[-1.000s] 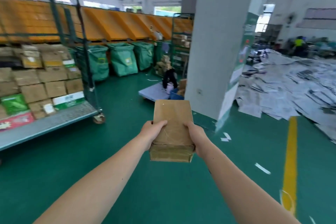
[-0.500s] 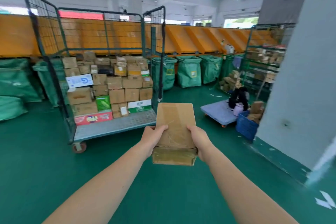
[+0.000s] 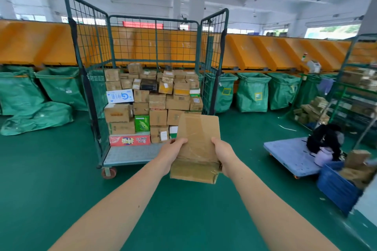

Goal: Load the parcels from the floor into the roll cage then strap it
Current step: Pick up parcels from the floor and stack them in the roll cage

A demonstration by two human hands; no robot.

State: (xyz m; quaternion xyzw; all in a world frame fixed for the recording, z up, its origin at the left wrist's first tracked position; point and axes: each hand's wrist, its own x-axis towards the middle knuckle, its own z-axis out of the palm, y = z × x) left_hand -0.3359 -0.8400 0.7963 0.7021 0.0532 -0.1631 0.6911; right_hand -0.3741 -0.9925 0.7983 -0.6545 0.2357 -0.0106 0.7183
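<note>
— Where's the parcel?
— The brown taped parcel (image 3: 199, 140) is in mid-air, near and centre. The left hand (image 3: 173, 150) and right hand (image 3: 223, 154) each curl round a side edge, thumbs on top.
— And the roll cage?
— The roll cage (image 3: 130, 155) stands farther off, slightly left, with stacked boxes (image 3: 153, 104) against its far wall.

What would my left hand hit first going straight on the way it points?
Your left hand, gripping the parcel, would probably meet the lower boxes in the roll cage; the way between looks free, though depth is unclear.
</note>
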